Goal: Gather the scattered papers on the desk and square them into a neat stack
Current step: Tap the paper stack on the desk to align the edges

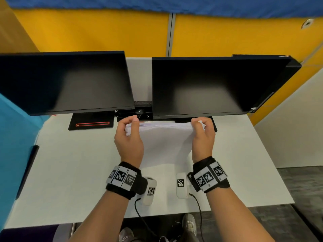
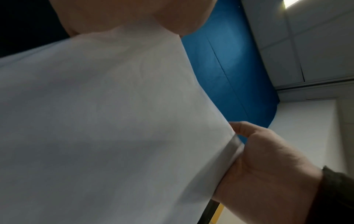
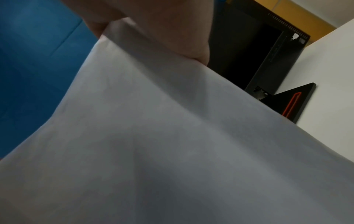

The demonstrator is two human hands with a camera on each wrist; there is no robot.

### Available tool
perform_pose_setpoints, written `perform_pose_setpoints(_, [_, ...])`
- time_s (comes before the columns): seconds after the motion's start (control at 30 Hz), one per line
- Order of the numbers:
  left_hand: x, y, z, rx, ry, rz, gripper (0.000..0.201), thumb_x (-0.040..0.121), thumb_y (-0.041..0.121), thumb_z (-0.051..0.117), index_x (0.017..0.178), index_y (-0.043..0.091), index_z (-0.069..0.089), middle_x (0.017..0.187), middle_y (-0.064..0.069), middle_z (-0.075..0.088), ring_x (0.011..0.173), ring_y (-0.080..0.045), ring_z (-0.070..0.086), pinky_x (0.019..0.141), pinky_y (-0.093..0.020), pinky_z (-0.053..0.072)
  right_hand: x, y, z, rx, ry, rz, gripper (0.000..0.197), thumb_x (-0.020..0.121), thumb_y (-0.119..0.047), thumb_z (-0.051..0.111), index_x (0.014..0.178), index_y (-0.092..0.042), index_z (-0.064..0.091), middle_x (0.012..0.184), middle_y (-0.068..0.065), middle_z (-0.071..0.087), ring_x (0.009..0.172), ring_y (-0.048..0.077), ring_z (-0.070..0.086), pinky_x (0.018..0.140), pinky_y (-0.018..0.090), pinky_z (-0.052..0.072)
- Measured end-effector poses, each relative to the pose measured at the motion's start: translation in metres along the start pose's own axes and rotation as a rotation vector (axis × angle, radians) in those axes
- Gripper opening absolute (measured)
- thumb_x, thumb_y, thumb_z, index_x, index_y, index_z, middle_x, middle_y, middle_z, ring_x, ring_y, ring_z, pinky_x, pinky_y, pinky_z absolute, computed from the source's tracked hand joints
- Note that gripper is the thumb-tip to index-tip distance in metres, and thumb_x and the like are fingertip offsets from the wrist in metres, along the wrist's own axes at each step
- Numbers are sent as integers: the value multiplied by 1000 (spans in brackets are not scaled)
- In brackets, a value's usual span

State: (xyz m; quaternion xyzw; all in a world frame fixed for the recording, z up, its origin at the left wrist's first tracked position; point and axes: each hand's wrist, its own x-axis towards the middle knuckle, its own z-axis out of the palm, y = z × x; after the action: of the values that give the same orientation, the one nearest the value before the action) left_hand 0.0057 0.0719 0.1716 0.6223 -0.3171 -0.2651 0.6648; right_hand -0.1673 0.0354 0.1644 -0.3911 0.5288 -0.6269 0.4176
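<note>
A stack of white papers (image 1: 166, 140) stands upright on its lower edge on the white desk (image 1: 70, 172), in front of the two monitors. My left hand (image 1: 128, 137) grips the stack's left side near the top. My right hand (image 1: 202, 135) grips its right side at the same height. The top edges of the sheets look slightly uneven. In the left wrist view the paper face (image 2: 105, 121) fills most of the picture, with my right hand (image 2: 268, 159) at its far edge. The right wrist view shows the paper (image 3: 172, 144) held under my right hand (image 3: 162, 22).
Two dark monitors (image 1: 66, 81) (image 1: 209, 86) stand close behind the stack. Their black stand bases (image 1: 91, 122) lie on the desk, one with a red slot. Yellow and blue partition walls enclose the desk. Cables hang from my wrist cameras over the desk's front edge.
</note>
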Motion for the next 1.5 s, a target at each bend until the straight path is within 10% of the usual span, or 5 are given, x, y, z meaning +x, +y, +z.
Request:
perform_pose_setpoints(0.4, [3,-24,-28,102,-339,38,84,61,15,92,129,34,48,108,32,62,103,5,62,84,-24,56,11,3,-25,-266,-316,-30,51,69,-22,89,111,-22,61,107,-3,65,96,15,65,76,21,55])
perform_pose_setpoints(0.57, [18,-20,-26,333,-337,48,30,71,28,86,94,35,70,86,22,69,78,14,64,73,-26,55,23,-3,-35,-390,-294,-95,30,68,-16,90,77,-24,63,77,-9,64,69,4,59,63,23,49])
perform_pose_setpoints(0.8, [26,39,6,779,-687,594,21,80,41,76,93,24,74,76,6,73,70,-15,67,66,-34,56,21,-33,-9,-833,-662,-416,38,79,-33,80,115,-26,72,105,-7,75,94,9,69,84,29,55])
perform_pose_setpoints(1.13, [63,-54,-118,176,-527,-175,74,34,50,96,96,19,70,89,3,78,79,-8,74,70,-19,58,20,14,-78,-344,-301,-59,34,74,1,81,82,-31,73,75,-27,73,71,-9,67,69,11,51])
perform_pose_setpoints(1.5, [18,-129,-65,82,-275,-242,14,92,5,64,96,11,76,89,3,74,83,-1,70,73,-15,56,15,83,-90,-395,-246,35,31,75,-2,83,101,-13,70,85,-20,74,78,-11,66,72,8,50])
